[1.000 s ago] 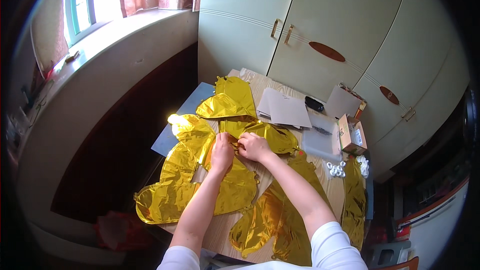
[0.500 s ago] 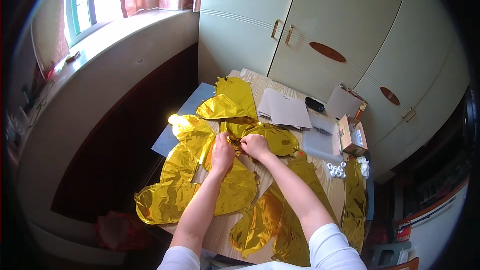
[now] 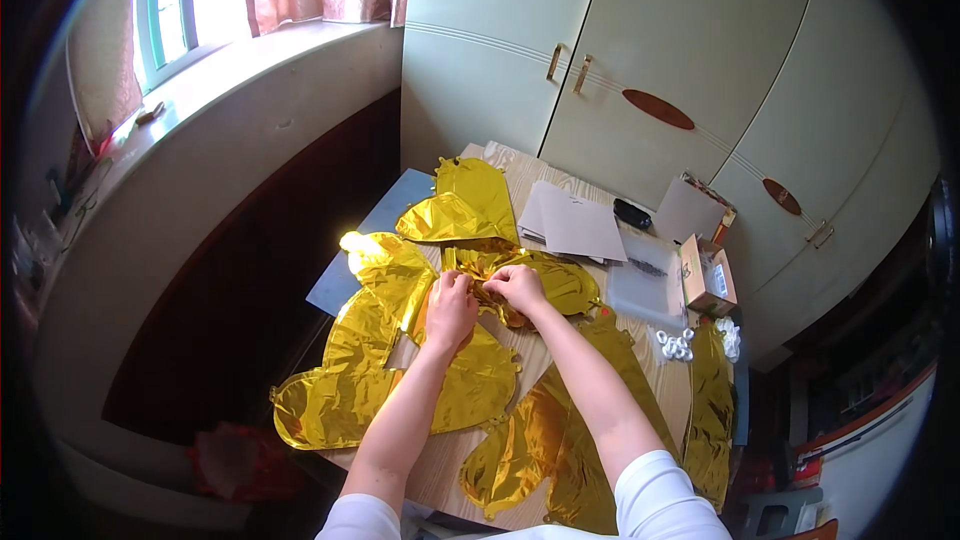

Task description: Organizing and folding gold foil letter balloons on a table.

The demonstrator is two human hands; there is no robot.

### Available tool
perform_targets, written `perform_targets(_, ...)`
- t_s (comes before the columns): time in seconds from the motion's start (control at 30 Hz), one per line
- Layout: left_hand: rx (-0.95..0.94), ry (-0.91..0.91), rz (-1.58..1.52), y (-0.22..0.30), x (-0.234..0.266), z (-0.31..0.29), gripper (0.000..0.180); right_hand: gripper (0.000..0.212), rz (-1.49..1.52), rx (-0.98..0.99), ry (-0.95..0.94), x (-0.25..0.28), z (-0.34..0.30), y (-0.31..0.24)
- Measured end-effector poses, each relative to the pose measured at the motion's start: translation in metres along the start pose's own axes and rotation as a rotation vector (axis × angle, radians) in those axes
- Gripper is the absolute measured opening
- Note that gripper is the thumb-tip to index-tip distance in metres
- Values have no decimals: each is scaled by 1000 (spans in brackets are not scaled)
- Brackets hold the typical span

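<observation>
Flat, uninflated gold foil balloons (image 3: 345, 405) lie across the wooden table in front of me. My left hand (image 3: 452, 312) is closed on the gathered gold foil at the middle of the spread. Close beside it on the right, my right hand (image 3: 518, 288) pinches the same crumpled part, next to a rounded foil lobe (image 3: 565, 285). Both hands partly cover the exact spot they grip. Beyond them, a folded foil piece (image 3: 440, 215) rests near the table's far edge. To the right of my right forearm lies another foil balloon (image 3: 600, 370).
White papers (image 3: 575, 220), a dark case (image 3: 632, 214), a clear plastic sheet (image 3: 645, 285) and a small open box (image 3: 707, 270) are at the back right. White ribbon rolls or rings (image 3: 675, 345) sit nearer. Cabinets (image 3: 690, 50) stand behind the table.
The fingers of both hands have shifted slightly on the gathered foil, the right hand's now spread a little more. The whole view has moved slightly; the other balloons lie as before.
</observation>
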State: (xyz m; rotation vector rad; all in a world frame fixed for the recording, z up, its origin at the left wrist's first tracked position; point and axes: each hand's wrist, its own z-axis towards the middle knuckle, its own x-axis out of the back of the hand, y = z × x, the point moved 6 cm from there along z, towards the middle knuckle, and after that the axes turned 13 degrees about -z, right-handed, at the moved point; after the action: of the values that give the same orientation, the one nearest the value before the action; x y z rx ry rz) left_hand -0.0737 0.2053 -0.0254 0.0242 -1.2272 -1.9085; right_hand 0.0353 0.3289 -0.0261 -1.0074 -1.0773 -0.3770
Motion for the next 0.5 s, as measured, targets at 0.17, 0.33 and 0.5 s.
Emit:
perform_targets(0.17, -94, -96, 175, 15, -3, -1, 37, 21, 92, -42, -59, -9, 9, 15)
perform_targets(0.33, -69, -268, 327, 15, -10, -3, 35, 20, 113, -42, -85, -12, 17, 22)
perform_targets(0.5, -152, -329, 394, 16, -17, -6, 43, 17, 56, -34, -58, 0, 24, 19)
